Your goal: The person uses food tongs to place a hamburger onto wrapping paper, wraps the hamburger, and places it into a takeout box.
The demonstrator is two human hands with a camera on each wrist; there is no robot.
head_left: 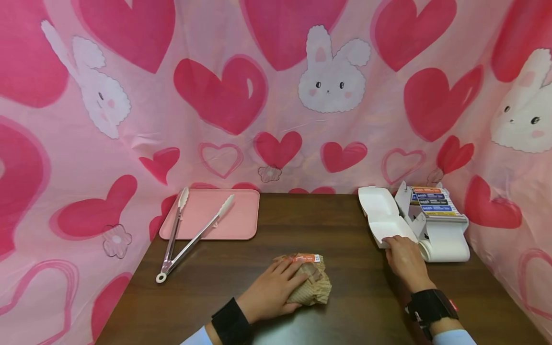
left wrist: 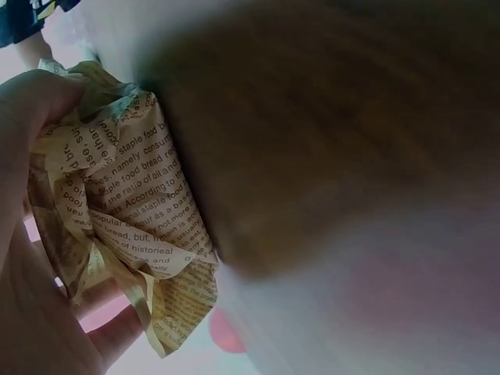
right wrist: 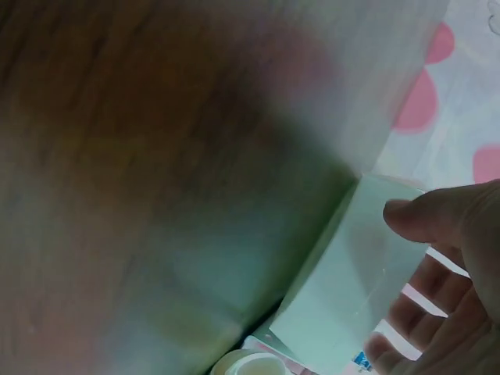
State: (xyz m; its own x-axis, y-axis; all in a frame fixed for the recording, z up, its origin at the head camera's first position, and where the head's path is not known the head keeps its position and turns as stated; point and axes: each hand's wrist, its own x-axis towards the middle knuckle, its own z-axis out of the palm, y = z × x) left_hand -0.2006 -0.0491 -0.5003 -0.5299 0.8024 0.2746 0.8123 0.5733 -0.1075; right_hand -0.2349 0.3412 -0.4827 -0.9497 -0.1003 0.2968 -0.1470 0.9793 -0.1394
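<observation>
A bundle wrapped in crumpled brown printed paper [head_left: 318,289] sits on the table, an orange label [head_left: 307,258] on its top. My left hand [head_left: 269,292] grips it from the left, thumb on the near side and fingers over the top. Printed text on the wrapping [left wrist: 148,187] shows in the left wrist view; what is inside is hidden. To the right, a white clamshell takeout box [head_left: 378,203] stands with its lid raised back. My right hand [head_left: 407,262] pinches its near wall; in the right wrist view the thumb lies outside that wall [right wrist: 351,273], the fingers beyond its rim.
Right beside the box is a white dispenser [head_left: 444,221] with several coloured label strips and a white roll [head_left: 448,247] in front. On the left, metal tongs with white tips [head_left: 189,249] lie spread partly over a pink tray [head_left: 239,215]. A pink heart-and-rabbit curtain [head_left: 276,120] surrounds the dark wooden table [head_left: 207,292].
</observation>
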